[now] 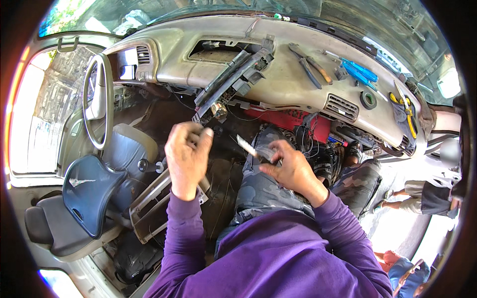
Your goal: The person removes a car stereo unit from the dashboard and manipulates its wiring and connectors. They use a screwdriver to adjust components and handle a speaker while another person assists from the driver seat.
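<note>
My left hand is raised just below a grey plastic assembly with a round metal part, which lies angled at the dashboard. Its fingers are curled toward the thumb; whatever they may hold is too small to make out. My right hand grips a small dark tool with a white, narrow end, held above my camouflage-clad legs. Loose wires hang under the dash beside a red board.
The dashboard top carries pliers, blue-handled tools, black tape and yellow-handled cutters. A steering wheel, seat and pale trim are on the left. Other people are outside at right.
</note>
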`<state>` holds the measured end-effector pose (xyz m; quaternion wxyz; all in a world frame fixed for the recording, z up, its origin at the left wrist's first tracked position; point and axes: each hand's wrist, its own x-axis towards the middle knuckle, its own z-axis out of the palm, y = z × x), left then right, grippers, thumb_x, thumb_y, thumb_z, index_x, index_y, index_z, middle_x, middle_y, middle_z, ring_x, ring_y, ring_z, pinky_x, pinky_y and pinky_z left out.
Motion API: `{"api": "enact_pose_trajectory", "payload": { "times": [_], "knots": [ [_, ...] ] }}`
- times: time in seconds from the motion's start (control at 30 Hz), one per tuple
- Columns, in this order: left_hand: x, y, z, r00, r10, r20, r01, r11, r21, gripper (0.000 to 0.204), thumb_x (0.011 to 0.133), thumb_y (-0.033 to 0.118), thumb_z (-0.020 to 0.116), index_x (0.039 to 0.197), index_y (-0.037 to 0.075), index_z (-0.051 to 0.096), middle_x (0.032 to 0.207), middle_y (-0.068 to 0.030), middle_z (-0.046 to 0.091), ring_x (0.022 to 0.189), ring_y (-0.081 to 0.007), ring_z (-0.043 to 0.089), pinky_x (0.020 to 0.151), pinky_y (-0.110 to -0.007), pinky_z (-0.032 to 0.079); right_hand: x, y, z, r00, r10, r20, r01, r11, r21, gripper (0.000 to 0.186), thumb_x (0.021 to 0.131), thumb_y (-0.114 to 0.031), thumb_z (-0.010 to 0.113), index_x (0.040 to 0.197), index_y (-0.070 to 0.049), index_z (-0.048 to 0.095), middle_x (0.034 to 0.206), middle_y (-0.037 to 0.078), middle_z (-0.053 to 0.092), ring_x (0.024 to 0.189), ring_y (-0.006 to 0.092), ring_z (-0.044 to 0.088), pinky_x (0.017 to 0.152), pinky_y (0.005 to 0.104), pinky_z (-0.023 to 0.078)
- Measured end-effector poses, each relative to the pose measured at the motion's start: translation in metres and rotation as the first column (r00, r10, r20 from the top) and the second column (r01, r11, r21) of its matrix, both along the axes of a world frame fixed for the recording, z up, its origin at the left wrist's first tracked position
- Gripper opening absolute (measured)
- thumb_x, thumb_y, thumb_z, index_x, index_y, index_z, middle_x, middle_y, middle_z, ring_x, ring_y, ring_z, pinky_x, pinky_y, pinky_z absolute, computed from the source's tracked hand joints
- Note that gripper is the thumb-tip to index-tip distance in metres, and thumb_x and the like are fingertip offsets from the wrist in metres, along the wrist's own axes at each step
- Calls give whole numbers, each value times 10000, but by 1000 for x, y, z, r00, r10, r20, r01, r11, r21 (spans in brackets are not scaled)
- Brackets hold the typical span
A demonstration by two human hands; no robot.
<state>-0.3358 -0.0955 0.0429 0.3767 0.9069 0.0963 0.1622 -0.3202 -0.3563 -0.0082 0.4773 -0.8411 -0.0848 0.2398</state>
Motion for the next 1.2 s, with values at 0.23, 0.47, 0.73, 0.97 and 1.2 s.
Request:
{"api": "enact_pose_trajectory", "payload": {
  "times": [0.23, 0.47, 0.73, 0.97, 1.2],
  "knots": [
    [-39, -53, -59, 922, -378, -89, -57, 95, -994, 542, 1101, 306, 593, 1534, -10, 509, 1408, -124, 636, 1221, -204, 645, 1029, -388, 534, -1, 42, 1, 948, -12, 319, -34, 990, 137, 649, 870, -274, 862, 1369, 8, 558, 1073, 209, 759, 1008, 389, 754, 849, 456, 589],
    [-57, 2, -64, 898, -398, -188, 351, 905, -241, 280, 1116, 213, 547, 1035, -29, 664, 851, -211, 692, 799, -331, 695, 723, -396, 520, 25, 28, -7, 914, -58, 402, -30, 978, 209, 492, 984, -74, 621, 1446, 64, 528, 1075, 275, 741, 1005, 426, 737, 885, 463, 576],
    [-163, 20, -144, 613, -141, -778, 375, 918, 129, 338, 1067, 319, 537, 1116, -6, 615, 875, -333, 719, 850, -506, 724, 782, -599, 577, 86, 74, -15, 976, -42, 213, -53, 904, 424, 227, 1026, -80, 612, 1204, 60, 612, 907, 194, 761, 867, 350, 741, 803, 418, 562],
    [-178, 18, -127, 471, 54, -880, 336, 912, 236, 436, 1046, 400, 609, 1177, -9, 687, 1086, -269, 753, 1010, -466, 732, 886, -552, 581, 91, 114, -32, 884, -406, 232, 288, 863, 415, 208, 978, -184, 710, 996, 22, 726, 874, 202, 745, 810, 329, 721, 792, 426, 554],
    [-74, 21, 4, 781, -555, -286, 482, 827, -289, 325, 922, 144, 800, 1201, 3, 707, 1117, -156, 745, 959, -256, 735, 838, -381, 575, 97, 116, -37, 909, -396, -132, 389, 688, 612, 200, 963, -161, 756, 949, 38, 738, 801, 12, 692, 744, 121, 588, 708, 330, 503]
  ]
}}
